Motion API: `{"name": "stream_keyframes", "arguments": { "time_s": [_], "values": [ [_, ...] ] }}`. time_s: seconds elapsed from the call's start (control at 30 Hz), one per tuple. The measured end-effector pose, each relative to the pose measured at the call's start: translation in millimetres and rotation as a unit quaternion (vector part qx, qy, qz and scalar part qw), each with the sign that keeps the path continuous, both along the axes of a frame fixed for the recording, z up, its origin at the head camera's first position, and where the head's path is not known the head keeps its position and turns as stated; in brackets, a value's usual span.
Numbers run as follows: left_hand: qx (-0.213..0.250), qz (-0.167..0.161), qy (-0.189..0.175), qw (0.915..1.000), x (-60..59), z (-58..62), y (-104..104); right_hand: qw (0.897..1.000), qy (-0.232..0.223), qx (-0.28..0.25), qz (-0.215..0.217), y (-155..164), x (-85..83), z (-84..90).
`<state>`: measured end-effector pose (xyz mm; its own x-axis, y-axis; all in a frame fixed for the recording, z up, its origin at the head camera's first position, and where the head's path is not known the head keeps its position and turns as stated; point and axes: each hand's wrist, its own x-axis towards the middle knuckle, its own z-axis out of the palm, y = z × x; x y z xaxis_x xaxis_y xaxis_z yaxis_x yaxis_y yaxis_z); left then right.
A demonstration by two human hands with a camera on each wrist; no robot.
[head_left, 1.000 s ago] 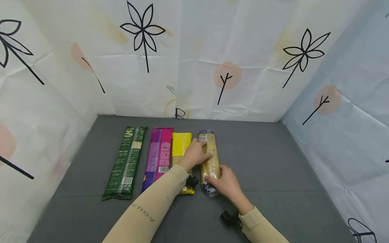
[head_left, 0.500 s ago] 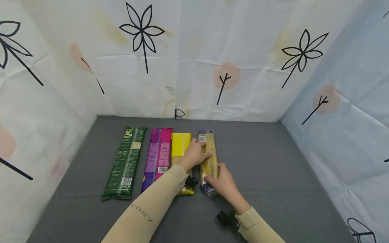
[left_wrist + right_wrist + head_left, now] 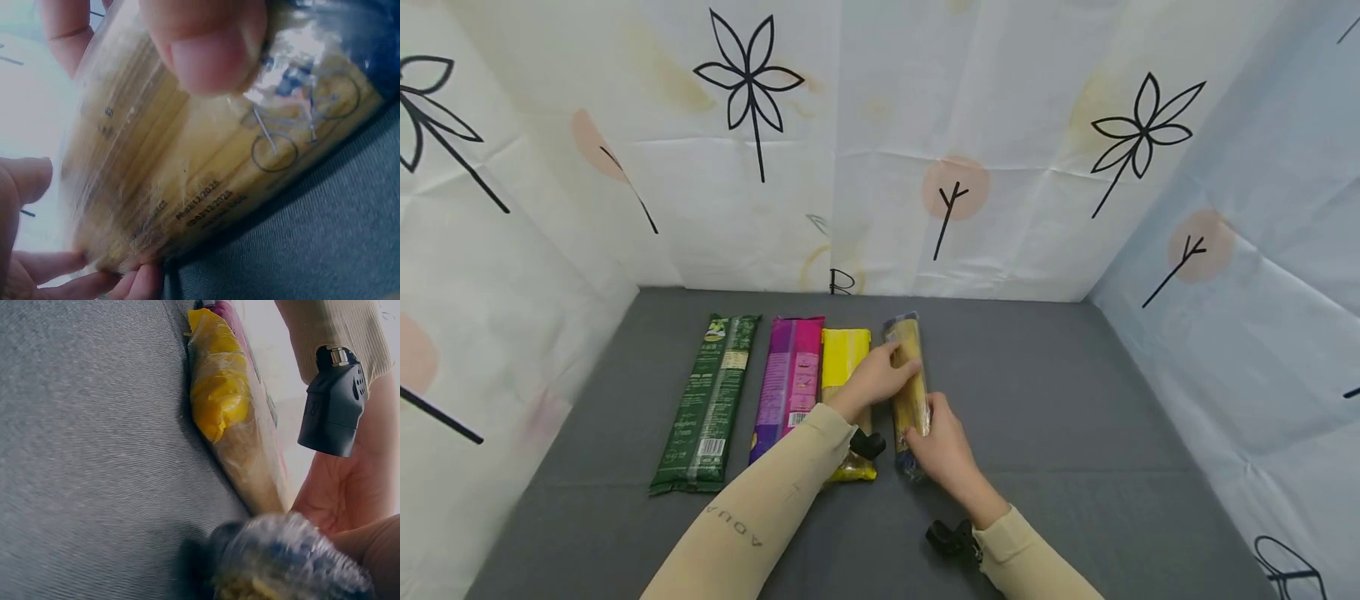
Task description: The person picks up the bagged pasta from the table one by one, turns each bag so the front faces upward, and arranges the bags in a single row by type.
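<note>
A long clear pack of spaghetti with blue ends (image 3: 907,379) lies rightmost in a row of packs on the grey table (image 3: 1045,400), tipped up onto its long edge. My left hand (image 3: 874,379) grips its far half, thumb over the top. My right hand (image 3: 942,446) grips its near end. In the left wrist view the spaghetti pack (image 3: 206,162) fills the frame, with my thumb (image 3: 209,47) pressing its wrapper. The right wrist view shows the pack's blurred blue near end (image 3: 287,559) by my palm.
Left of the held pack lie a yellow pack (image 3: 846,360), a magenta and purple pack (image 3: 792,379) and a dark green pack (image 3: 711,396), all lengthwise. The yellow pack (image 3: 228,406) also shows in the right wrist view. Patterned cloth walls (image 3: 880,150) enclose the table on three sides.
Both hands have rolled the spaghetti pack from lying flat up onto its edge and drawn it slightly left, toward the yellow pack. The other packs have not moved.
</note>
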<state>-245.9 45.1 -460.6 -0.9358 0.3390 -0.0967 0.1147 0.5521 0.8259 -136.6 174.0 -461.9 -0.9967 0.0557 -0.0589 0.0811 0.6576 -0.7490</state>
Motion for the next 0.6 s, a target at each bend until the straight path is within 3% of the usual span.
{"name": "stream_keyframes", "arguments": {
  "time_s": [0.1, 0.17, 0.3, 0.43, 0.6],
  "values": [
    [0.056, 0.014, -0.035, 0.9977, -0.4, -1.3, -2, 0.998, 0.039, 0.056, 0.013, -4, -0.8, 3.8],
    [0.087, 0.027, -0.053, 0.9944, -0.8, -3.0, -3, 0.990, 0.083, 0.108, 0.027, -6, 0.2, 5.0],
    [0.161, 0.045, -0.090, 0.9818, -2.0, -5.1, -5, 0.959, 0.179, 0.215, 0.048, -9, 3.8, 3.9],
    [0.238, 0.055, -0.127, 0.9614, -2.7, -3.6, -7, 0.926, 0.251, 0.277, 0.057, -11, 6.4, 1.5],
    [0.266, 0.078, -0.154, 0.9483, -1.5, 2.3, -9, 0.898, 0.294, 0.322, 0.061, -14, 7.9, 1.0]
  ]
}}
